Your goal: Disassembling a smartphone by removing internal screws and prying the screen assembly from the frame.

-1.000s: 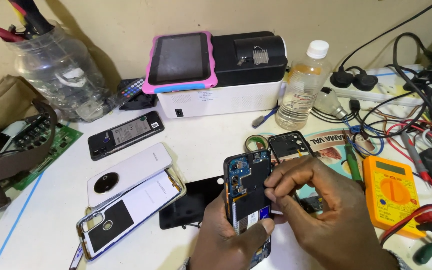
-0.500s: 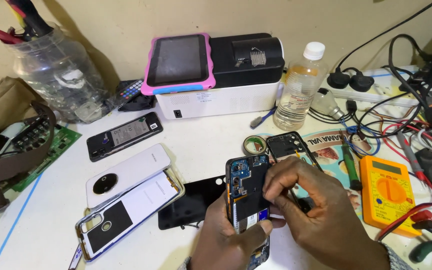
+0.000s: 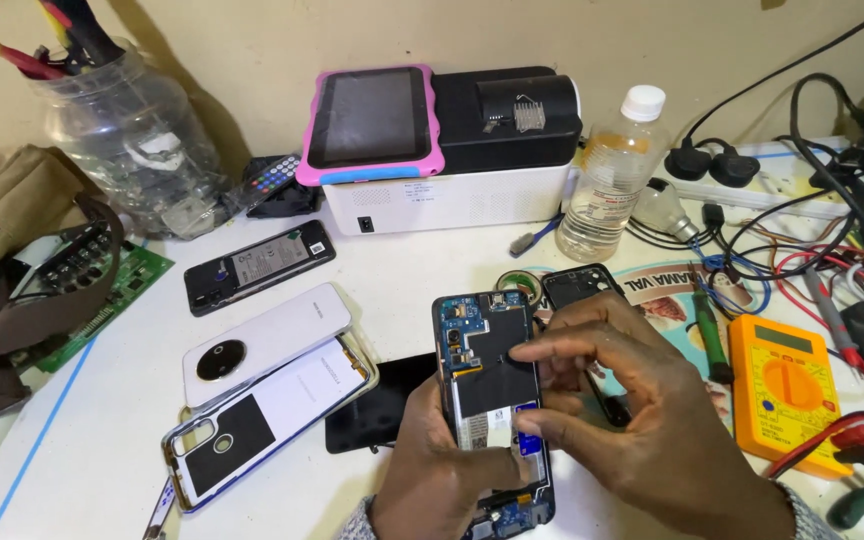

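Blue circuit boards and black shielding show inside the opened phone [image 3: 490,370].

Dark tablet screen [image 3: 368,116], pink case, atop white box at table's [image 3: 72,440] back edge; orange multimeter's grey display [image 3: 782,338] nr right edge.

Opened phone [image 3: 489,385]: bare blue circuit board, matt black shielding. Bottle [image 3: 610,178]: clear plastic. Multimeter [image 3: 784,390]: matt orange plastic.

Soft, even light is falling on the white bench [image 3: 132,470]; faint shadows are lying under the fingers [image 3: 552,350]; focus is holding sharp throughout.
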